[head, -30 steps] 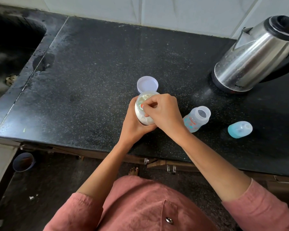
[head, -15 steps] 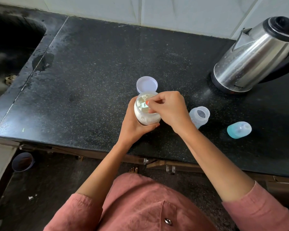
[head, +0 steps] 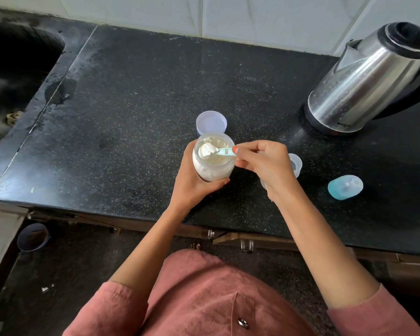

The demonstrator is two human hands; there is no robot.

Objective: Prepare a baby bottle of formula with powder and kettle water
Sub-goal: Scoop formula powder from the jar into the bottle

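1. Jar [head: 214,169]: at the centre of the frame I see a clear, open jar, well filled with pale, off-white powder that clings to its wall. I cannot tell whether its base rests on the counter [head: 131,117].
2. Left hand [head: 192,183]: fingers and thumb are curled round the jar's wall, gripping it from the left and from below.
3. Right hand [head: 264,161]: just right of the jar. Thumb and forefinger pinch the end of the scoop's handle, and the other fingers are curled in.
4. Scoop [head: 216,151]: pale blue-green, lying roughly level across the jar's mouth. Its bowl, heaped with white powder, is over the left half of the mouth.
5. Lid [head: 211,122]: round, pale lilac, lying hollow side up on the counter just above the jar in the frame.
6. Bottle [head: 296,164]: clear and open-mouthed, right of centre, mostly hidden behind the right hand. I see only its rim and a little of its wall.
7. Cap [head: 345,187]: translucent blue, on its side at centre right, apart from the bottle.
8. Kettle [head: 369,81]: upper right of the frame, with a steel body, a black lid and a black base.
9. Sink [head: 15,69]: dark, at the upper left.
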